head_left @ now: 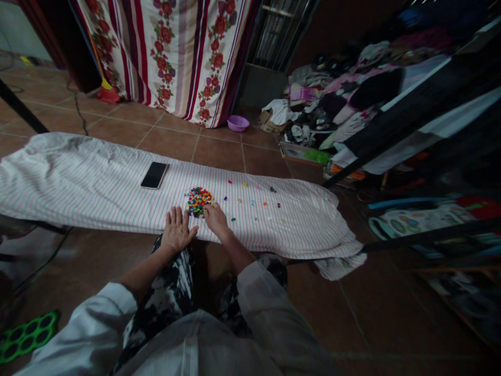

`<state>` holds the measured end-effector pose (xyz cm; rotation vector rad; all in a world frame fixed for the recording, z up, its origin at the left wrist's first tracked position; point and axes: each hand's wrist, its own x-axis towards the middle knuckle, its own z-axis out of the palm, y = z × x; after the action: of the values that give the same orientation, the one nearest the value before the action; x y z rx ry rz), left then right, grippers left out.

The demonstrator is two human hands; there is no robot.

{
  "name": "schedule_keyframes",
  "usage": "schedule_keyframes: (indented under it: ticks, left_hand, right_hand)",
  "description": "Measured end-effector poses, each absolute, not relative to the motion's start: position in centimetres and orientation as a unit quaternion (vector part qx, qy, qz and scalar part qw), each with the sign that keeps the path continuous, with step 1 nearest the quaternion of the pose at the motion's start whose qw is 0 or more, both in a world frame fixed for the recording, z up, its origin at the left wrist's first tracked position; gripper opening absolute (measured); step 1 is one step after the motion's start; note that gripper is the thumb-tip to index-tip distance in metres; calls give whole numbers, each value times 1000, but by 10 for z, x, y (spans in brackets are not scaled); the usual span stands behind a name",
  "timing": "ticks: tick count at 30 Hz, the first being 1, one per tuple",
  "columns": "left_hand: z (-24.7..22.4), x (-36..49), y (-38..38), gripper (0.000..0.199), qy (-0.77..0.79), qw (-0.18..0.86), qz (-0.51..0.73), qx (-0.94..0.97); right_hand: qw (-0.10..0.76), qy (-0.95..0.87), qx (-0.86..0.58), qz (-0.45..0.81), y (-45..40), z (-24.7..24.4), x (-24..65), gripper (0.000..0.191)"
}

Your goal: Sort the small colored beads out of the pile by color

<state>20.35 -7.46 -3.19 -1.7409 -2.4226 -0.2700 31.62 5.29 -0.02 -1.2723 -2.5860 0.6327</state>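
Observation:
A heap of small multicoloured pieces [200, 197], bead-like in size, lies on the striped cloth [117, 193] in front of me. At the heap's near right edge, my right hand [215, 216] has its fingers drawn together in a pinch; whatever is between the fingertips is too small to make out. My left hand [178, 230] rests flat with fingers stretched out, on the cloth's near edge just left of the heap. To the right, several small groups of pieces sorted by colour sit apart from each other, among them an orange group [265, 204] and a green one [233, 219].
A phone [154, 175] lies on the cloth left of the heap. On the tiled floor beyond stand a purple basin [238, 124] and a red broom [108, 94] beside a flowered curtain [164, 52]. Piled clothes [332, 99] fill the back right, near dark metal bars.

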Motion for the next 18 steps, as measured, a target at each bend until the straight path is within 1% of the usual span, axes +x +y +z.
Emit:
schedule_keyframes:
  ticks: [11,18]
  left_hand:
    - [-32,204,-75,75,-805,63,-100,-581]
    - [-36,202,-75,75,-803,87,-95,-581]
  right_hand:
    - [132,-870,-419,224,60,-9,322,29]
    - [140,-869,-415,232,60,-11,324,30]
